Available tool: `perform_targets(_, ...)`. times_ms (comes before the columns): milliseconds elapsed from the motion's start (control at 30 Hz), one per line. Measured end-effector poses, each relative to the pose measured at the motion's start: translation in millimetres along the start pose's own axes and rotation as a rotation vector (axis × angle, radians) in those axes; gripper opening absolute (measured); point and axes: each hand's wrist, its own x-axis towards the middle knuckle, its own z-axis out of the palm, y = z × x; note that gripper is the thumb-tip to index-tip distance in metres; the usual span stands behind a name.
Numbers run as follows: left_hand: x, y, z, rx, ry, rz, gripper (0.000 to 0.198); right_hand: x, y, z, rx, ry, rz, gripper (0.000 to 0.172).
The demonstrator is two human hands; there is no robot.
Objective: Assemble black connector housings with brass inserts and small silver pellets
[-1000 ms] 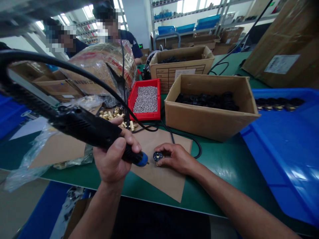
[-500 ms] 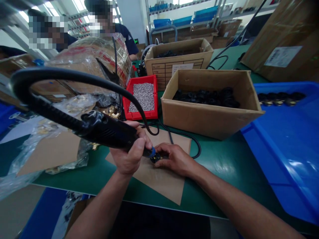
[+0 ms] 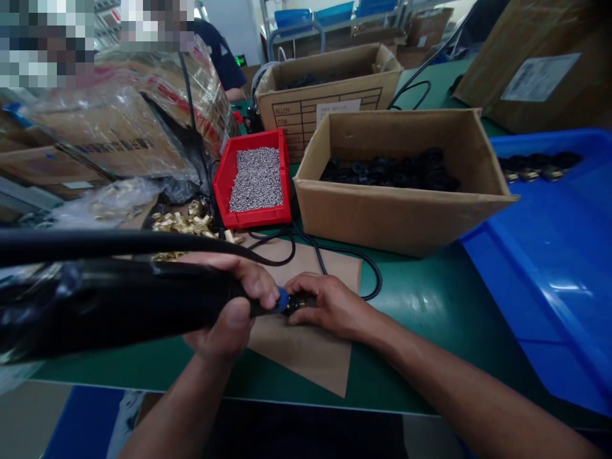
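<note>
My left hand [image 3: 229, 306] is wrapped round the front of a black corded electric screwdriver [image 3: 143, 299], which lies almost level and runs off the left edge. Its blue-collared tip [image 3: 283, 299] meets a small black part with brass-coloured bits [image 3: 292, 305]. My right hand [image 3: 329, 306] pinches that part between thumb and fingers, just above a sheet of brown cardboard [image 3: 306, 357]. The exact contact of bit and part is too small to make out.
Behind my hands stand a red bin [image 3: 217, 191] of small metal pieces and an open carton [image 3: 396, 220] of black parts. Brass fittings [image 3: 184, 224] lie at left. A blue tray [image 3: 549, 268] is at right. A black cable [image 3: 375, 274] loops across the green table.
The screwdriver has swung from a raised slant to nearly level, its rear end coming down and leftward. My left hand turned with it; my right hand keeps its pinch. The view has shifted slightly.
</note>
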Motion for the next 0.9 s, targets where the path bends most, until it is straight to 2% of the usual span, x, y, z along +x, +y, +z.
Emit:
perform_targets(100, 0, -1, 2.8, -0.007, 0.036, -0.021, 0.028, 1, 3, -1, -0.008, -0.001, -0.013, 0.033)
perform_targets(267, 6, -5, 4.0, 0.055, 0.012, -0.07, 0.027, 2, 5, 0, -0.028, -0.001, -0.012, 0.033)
perform_targets(567, 6, -11, 5.0, 0.056, 0.018, -0.053, 0.028, 4, -2, 1, -0.006, -0.019, 0.03, 0.03)
perform_targets(800, 11, 8, 10.1, 0.044, 0.144, -0.034, 0.031, 0, 2, 5, 0.063, -0.01, 0.027, 0.031)
perform_targets(900, 7, 10, 13.1, 0.018, 0.125, -0.043, 0.031, -1, 4, 6, 0.043, -0.004, 0.036, 0.032)
